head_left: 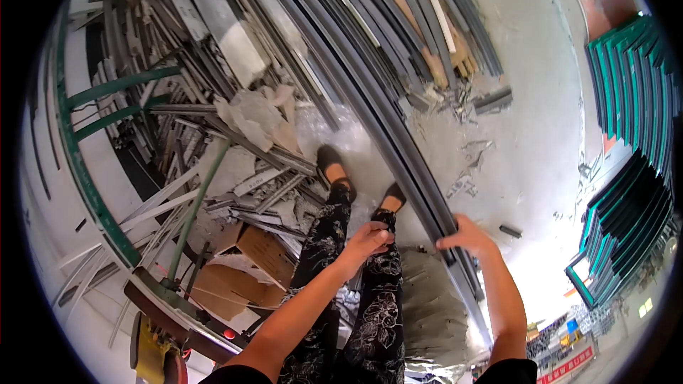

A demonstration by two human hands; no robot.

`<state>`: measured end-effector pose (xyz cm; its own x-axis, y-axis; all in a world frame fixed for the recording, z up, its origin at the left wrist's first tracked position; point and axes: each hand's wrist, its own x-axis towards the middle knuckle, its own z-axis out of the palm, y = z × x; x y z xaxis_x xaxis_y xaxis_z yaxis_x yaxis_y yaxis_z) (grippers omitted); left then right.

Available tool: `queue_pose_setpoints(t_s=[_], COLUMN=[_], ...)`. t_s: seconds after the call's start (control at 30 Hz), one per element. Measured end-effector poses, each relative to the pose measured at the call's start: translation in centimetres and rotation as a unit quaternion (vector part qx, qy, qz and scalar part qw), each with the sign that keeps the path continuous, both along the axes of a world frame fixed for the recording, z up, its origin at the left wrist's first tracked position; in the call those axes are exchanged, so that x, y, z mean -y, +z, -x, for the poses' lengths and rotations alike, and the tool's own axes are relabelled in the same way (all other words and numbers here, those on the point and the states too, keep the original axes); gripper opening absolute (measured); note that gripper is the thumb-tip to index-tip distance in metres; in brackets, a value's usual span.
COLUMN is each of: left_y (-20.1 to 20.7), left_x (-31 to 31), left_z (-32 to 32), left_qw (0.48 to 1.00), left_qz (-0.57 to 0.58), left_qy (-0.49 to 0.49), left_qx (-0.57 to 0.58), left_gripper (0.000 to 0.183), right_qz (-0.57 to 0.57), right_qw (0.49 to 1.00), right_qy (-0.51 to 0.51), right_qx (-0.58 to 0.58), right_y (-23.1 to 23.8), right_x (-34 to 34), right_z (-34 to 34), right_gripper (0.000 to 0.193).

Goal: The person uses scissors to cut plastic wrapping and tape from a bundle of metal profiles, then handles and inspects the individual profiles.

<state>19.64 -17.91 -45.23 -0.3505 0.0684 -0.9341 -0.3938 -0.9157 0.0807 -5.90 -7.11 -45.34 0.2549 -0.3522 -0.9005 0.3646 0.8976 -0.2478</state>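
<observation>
My right hand (467, 236) is closed on the edge of a long dark grey metal profile (398, 146), thumb on the near side. This profile runs from the far top down past my right forearm, lying beside other long lengths. In front of my thighs hangs my left hand (368, 240), its fingers curled together. Whether anything small is inside them is hidden. Under the near part of the profile sits a bulky grey-green wrapped bundle (434, 306).
Offcuts and scrap strips (263, 192) cover the floor to my left, near an open cardboard box (260, 252) and a green metal frame (96, 192). More long profiles (398, 21) lie far ahead. Stacked green-edged frames (629, 85) stand at the right. A short dark offcut (510, 231) lies nearby.
</observation>
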Motion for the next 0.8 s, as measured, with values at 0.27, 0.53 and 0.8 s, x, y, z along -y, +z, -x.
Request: queue_pose_setpoints(t_s=[0.27, 0.53, 0.8], left_y=[8.8, 11.8, 13.4], left_x=[6.7, 8.6, 10.6], left_z=[8.2, 7.0, 6.1], left_qw=[0.936, 0.93, 0.939], left_qz=[0.019, -0.015, 0.072], left_qy=[0.228, 0.341, 0.326], left_qx=[-0.269, -0.137, -0.081], left_gripper=[0.077, 0.03, 0.025], right_qz=[0.017, 0.018, 0.015], right_qw=[0.901, 0.93, 1.0], right_qy=[-0.162, -0.17, -0.008], right_qx=[0.403, 0.325, 0.002], right_y=[7.5, 10.1, 15.4], right_x=[3.1, 3.8, 5.6], right_z=[-4.7, -6.5, -6.7], right_gripper=[0.052, 0.053, 0.059])
